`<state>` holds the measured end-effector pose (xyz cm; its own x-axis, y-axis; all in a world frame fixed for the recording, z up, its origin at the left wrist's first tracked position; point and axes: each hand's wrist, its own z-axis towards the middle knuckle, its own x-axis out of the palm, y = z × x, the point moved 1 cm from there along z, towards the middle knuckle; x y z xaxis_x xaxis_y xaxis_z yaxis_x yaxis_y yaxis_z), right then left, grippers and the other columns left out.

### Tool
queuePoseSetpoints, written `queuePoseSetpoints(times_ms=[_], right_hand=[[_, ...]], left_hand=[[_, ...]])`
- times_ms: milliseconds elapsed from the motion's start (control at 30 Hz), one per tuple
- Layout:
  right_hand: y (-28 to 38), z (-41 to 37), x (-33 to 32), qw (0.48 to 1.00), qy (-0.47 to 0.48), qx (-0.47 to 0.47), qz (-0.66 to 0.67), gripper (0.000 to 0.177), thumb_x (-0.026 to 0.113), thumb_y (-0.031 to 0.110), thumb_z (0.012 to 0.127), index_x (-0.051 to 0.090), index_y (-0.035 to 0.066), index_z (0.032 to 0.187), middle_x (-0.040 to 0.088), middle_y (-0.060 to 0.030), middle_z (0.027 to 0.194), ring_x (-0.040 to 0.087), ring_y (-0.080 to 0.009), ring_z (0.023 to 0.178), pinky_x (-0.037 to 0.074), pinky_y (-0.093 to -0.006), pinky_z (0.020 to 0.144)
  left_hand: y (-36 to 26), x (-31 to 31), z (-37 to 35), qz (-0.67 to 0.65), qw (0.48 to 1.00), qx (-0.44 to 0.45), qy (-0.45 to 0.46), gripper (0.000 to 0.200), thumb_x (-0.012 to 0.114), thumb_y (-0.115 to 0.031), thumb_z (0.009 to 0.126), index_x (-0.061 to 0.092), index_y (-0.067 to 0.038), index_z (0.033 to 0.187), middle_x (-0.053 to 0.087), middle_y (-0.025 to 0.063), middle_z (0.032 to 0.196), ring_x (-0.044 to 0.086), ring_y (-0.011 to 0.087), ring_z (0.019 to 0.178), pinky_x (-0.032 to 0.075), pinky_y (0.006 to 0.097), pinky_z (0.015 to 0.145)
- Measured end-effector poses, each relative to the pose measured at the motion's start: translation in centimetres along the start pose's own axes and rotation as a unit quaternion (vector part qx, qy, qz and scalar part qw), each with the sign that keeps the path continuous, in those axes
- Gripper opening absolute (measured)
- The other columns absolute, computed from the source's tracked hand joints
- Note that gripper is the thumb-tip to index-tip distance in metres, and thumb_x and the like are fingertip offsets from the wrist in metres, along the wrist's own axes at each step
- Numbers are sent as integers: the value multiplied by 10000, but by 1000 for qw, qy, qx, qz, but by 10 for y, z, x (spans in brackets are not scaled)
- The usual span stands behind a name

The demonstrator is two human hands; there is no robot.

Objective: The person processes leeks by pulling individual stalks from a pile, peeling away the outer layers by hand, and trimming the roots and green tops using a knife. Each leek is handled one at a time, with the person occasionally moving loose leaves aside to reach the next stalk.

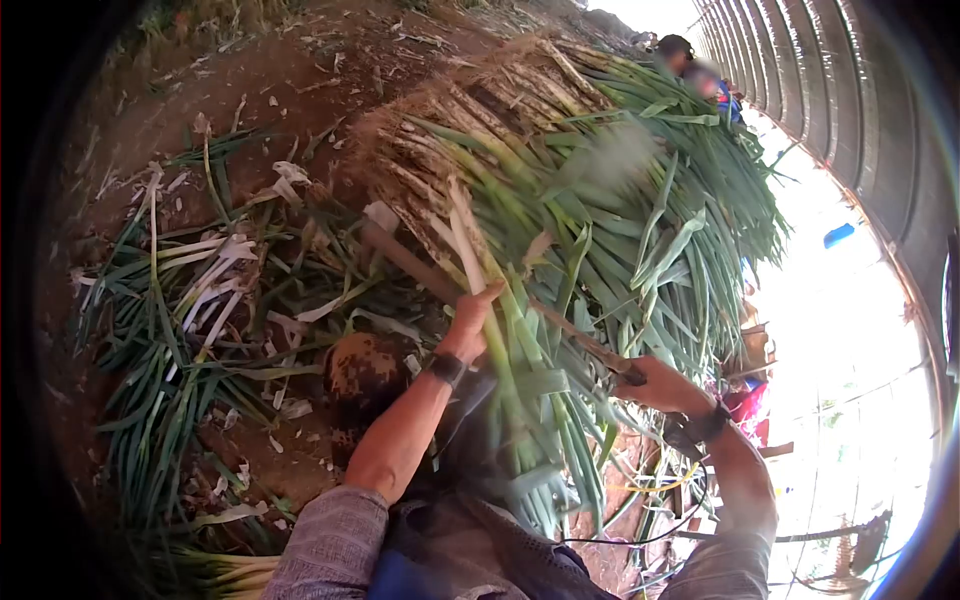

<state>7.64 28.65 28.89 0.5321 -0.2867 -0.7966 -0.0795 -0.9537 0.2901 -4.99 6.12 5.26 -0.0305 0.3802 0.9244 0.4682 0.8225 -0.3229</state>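
Note:
My left hand [472, 322] is closed around a leek [465, 240], whose pale root end points up and away. Its green leaves [560, 440] hang down over my lap. My right hand [655, 385] is wrapped round the dark grip of a long, brown, blade-like tool [408, 262]. The tool slants from my right hand toward the upper left and passes behind the leek; the leek hides its middle. Just beyond my hands lies a large heap of leeks [640, 190] with soil on their roots.
Trimmed leeks with white stems [205, 285] lie on the soil at left among peeled scraps. More pale stalks [230, 572] show at the bottom left. Other people [690, 70] are behind the heap. A ribbed metal wall [860, 110] curves along the right. A black cable [640, 540] runs near my right forearm.

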Motion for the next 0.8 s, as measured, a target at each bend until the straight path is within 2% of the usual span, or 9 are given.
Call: queuePoseSetpoints(times_ms=[67, 133, 167, 200, 267, 400, 600, 633, 800], right_hand=[[2, -2, 8, 1000, 3, -2, 30, 290, 741, 244, 842, 637, 1, 962, 531, -12, 660, 482, -92, 610, 407, -310, 563], [3, -1, 27, 997, -64, -38, -29, 318, 712, 294, 816, 630, -3, 895, 618, -160, 723, 586, -310, 651, 457, -437, 659], [4, -5, 37, 995, -64, -34, -67, 315, 709, 302, 813, 645, 17, 930, 658, -205, 806, 622, -411, 729, 479, -479, 696], [13, -7, 50, 990, -61, -8, -126, 307, 684, 315, 824, 649, 41, 959, 671, -212, 839, 649, -422, 785, 496, -495, 707], [-3, -5, 82, 991, -58, 4, -122, 296, 662, 327, 832, 645, 64, 966, 675, -207, 829, 659, -419, 787, 503, -503, 695], [-7, -3, 107, 991, -86, -2, -101, 287, 689, 303, 826, 611, 37, 897, 633, -213, 731, 625, -416, 685, 477, -481, 630], [11, 32, 93, 991, -77, -34, -104, 273, 689, 288, 815, 616, 34, 881, 632, -207, 742, 611, -434, 715, 466, -497, 644], [24, 37, 85, 996, -60, -28, -60, 288, 693, 300, 813, 617, 31, 882, 633, -206, 750, 611, -432, 725, 466, -497, 657], [24, 81, 82, 987, -68, -79, -124, 303, 686, 317, 820, 626, 33, 905, 646, -215, 788, 618, -435, 778, 473, -505, 703]], left_hand=[[-1, -7, -10, -24, 1000, -5, 1, 271, 741, -213, 885, 637, -44, 1068, 655, 53, 939, 645, 199, 770, 551, 359, 690], [8, -21, -28, 43, 992, 12, -117, 261, 722, -220, 901, 644, -41, 1073, 661, 72, 945, 656, 213, 790, 556, 373, 691], [15, -32, -28, 29, 992, 12, -120, 283, 724, -233, 896, 641, -36, 1082, 661, 82, 951, 662, 225, 807, 563, 395, 693], [17, -42, -26, 26, 991, 15, -128, 283, 724, -233, 896, 641, -36, 1082, 661, 82, 951, 662, 225, 807, 563, 395, 693], [17, -55, -24, 51, 993, -20, -106, 314, 722, -247, 894, 627, -31, 1101, 657, 81, 958, 662, 226, 809, 569, 410, 697], [11, -53, -32, 52, 989, -37, -136, 324, 718, -263, 898, 618, -29, 1098, 648, 74, 937, 655, 225, 791, 561, 406, 684], [7, -36, -46, 34, 981, -29, -187, 316, 714, -266, 908, 618, -29, 1094, 650, 73, 934, 655, 226, 785, 562, 406, 697], [11, -40, -43, 33, 981, -25, -189, 316, 714, -266, 908, 618, -29, 1094, 650, 73, 934, 655, 226, 785, 562, 406, 697], [18, -49, -35, -6, 986, -5, -165, 322, 712, -291, 916, 624, -40, 1098, 659, 63, 930, 660, 215, 789, 563, 399, 704]])
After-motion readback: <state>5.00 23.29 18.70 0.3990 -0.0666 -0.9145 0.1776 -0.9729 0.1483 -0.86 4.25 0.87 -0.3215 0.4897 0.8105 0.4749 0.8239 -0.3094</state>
